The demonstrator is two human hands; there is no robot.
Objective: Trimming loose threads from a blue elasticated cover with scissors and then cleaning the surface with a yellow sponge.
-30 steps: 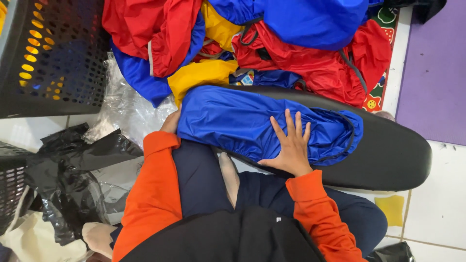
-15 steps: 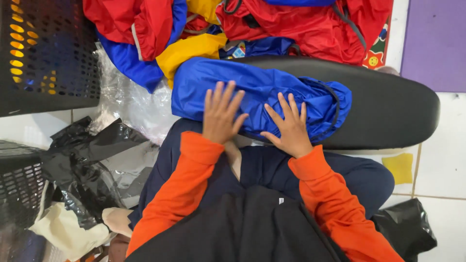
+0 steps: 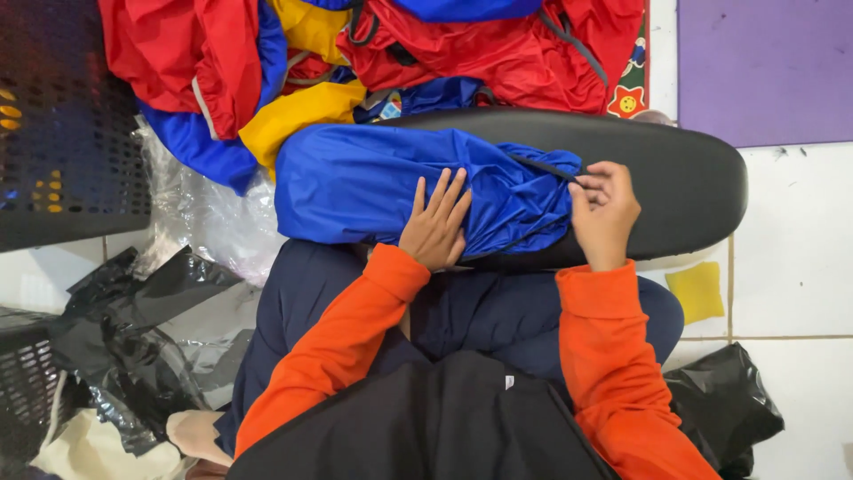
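Flat left hand (image 3: 434,229), blue bundle (image 3: 373,182), right hand (image 3: 604,213) pinching

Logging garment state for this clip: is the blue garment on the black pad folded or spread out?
Folded: the blue garment lies as a compact bundle under the left hand; the right hand pinches its end.

Bare black padded bench (image 3: 684,182) surface lies open right of the right hand (image 3: 604,213). The heap of red, blue and yellow garments (image 3: 498,53) blocks the far side; the black perforated plastic crate (image 3: 62,124) blocks the left.
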